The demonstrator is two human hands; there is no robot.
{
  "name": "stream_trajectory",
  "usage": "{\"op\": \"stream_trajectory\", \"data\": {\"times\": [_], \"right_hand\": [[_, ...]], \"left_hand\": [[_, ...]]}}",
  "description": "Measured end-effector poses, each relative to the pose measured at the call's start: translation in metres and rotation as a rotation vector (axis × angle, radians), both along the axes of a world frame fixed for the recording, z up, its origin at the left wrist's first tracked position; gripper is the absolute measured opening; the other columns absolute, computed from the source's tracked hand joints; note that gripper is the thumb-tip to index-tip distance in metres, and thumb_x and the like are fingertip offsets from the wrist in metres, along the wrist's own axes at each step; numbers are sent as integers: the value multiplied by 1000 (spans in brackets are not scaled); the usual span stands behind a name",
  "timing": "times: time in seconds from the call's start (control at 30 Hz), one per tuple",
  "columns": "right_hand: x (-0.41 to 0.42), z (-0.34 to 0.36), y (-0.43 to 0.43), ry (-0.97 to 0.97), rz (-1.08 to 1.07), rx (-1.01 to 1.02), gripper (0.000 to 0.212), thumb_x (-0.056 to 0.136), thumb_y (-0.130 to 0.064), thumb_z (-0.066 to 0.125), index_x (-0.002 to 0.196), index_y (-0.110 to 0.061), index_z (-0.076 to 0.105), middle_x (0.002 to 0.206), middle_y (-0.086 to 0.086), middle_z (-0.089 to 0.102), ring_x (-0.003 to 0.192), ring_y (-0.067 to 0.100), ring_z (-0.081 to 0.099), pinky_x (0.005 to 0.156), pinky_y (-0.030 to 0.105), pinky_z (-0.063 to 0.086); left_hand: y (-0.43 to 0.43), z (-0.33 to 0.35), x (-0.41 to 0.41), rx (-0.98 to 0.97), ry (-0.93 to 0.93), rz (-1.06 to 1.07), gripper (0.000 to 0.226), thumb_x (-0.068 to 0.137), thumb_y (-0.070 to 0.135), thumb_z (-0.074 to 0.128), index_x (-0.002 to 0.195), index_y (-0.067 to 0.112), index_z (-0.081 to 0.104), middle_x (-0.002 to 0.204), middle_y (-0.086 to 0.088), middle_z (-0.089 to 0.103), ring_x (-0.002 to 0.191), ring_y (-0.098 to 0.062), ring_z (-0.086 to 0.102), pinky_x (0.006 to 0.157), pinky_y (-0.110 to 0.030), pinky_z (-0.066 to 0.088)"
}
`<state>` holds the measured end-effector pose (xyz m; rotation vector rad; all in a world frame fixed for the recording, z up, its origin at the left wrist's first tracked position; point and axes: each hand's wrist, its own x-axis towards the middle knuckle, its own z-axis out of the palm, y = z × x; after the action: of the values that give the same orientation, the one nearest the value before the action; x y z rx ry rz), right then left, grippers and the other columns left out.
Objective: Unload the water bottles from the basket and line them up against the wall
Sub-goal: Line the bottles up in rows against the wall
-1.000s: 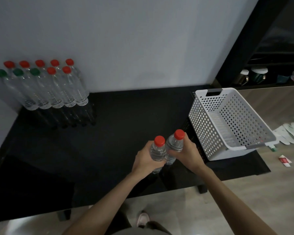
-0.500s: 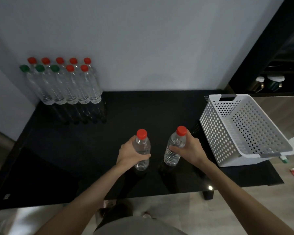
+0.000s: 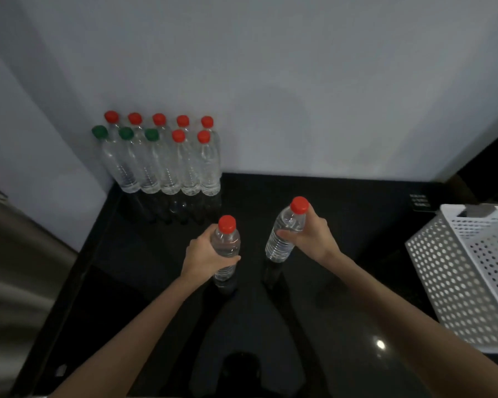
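Note:
My left hand (image 3: 203, 255) grips a clear red-capped water bottle (image 3: 226, 239), held upright above the black table (image 3: 342, 214). In my right hand (image 3: 314, 239) is a second red-capped bottle (image 3: 285, 234), tilted slightly to the right. Both hang over the middle of the table. Against the white wall (image 3: 270, 81) at the far left stand two rows of bottles (image 3: 167, 159), the back row red-capped, the front row with three green caps and two red. The white perforated basket (image 3: 457, 271) sits at the right edge, its inside mostly out of view.
A grey metallic surface (image 3: 18, 254) borders the table on the left. A small dark label (image 3: 420, 201) lies on the table behind the basket. A bare stretch of table runs along the wall to the right of the rows.
The two bottles, held together near the basket a second ago, have parted and moved forward and left toward the rows. My view has shifted left and closer to the wall.

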<state>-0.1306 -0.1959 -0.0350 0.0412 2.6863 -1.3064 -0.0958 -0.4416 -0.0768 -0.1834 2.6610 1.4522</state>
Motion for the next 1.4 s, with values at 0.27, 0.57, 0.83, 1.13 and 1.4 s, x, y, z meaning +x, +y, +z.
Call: {"op": "stream_trajectory", "data": {"times": [0.27,0.57,0.83,1.13,1.4], "right_hand": [[-101,-2,-66,20,-41,31,62,71,-33,79,123,-22,47,108,3,65,98,24,65,87,44,56],[-200,-16,-110,42,-88,-9,57,75,-20,80,121,-16,47,109,5,63,97,21,63,78,31,50],[-251,-24,-141,66,-26,-27,60,80,-15,77,130,-13,44,108,-3,57,98,13,57,79,24,44],[-276,-35,-157,162,-75,11,67,74,-22,83,129,-9,47,125,7,51,104,14,51,88,24,43],[-274,-40,-157,174,-154,-33,74,73,-14,84,127,-5,34,127,15,39,107,17,41,90,22,43]], "left_hand": [[-50,-8,-78,41,14,4,58,55,23,92,103,33,61,91,18,69,89,-1,66,80,-20,51],[-74,-20,-145,141,9,-5,64,57,19,92,107,40,60,93,24,67,92,9,63,86,-20,52],[-87,-28,-167,170,-51,-42,60,58,20,91,98,48,57,89,25,69,87,11,64,81,-15,50],[-89,-33,-164,198,-49,-65,59,60,23,90,110,34,59,94,18,72,89,8,66,82,-16,52],[-90,-29,-158,323,-82,-115,65,69,17,86,120,39,51,111,13,67,103,3,64,92,-23,52]]}}
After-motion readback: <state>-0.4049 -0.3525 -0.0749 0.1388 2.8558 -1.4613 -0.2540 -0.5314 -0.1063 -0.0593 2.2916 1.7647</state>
